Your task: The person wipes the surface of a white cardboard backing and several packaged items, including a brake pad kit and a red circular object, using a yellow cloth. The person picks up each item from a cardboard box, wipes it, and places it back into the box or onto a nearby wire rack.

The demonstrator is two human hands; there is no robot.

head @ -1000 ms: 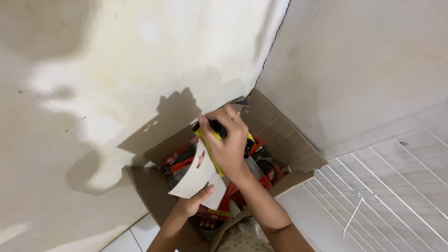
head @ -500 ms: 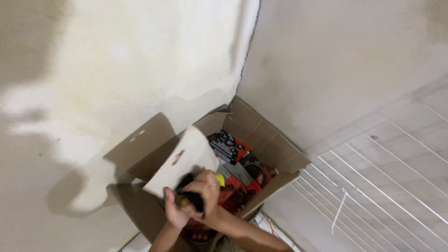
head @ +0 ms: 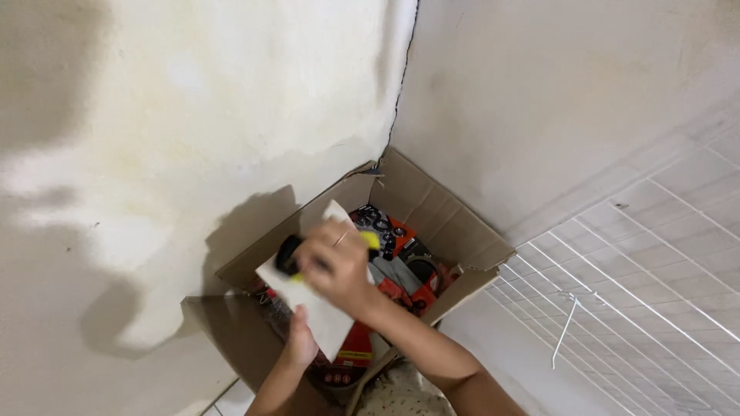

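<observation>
Head view: at lower centre of the frame, the right hand [head: 338, 266] has its fingers wrapped round a black-and-yellow tool [head: 291, 258]. Just below, the left hand [head: 299, 344] pinches a white sheet [head: 327, 323]. Both hang over an open cardboard box [head: 432, 212] of red packages in the wall corner.

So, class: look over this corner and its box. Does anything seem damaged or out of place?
Yes. A dark crack runs down the corner where the two walls meet, ending at the cardboard box. The left wall is stained and blotchy. On the floor at right, a white wire rack lies flat.
</observation>
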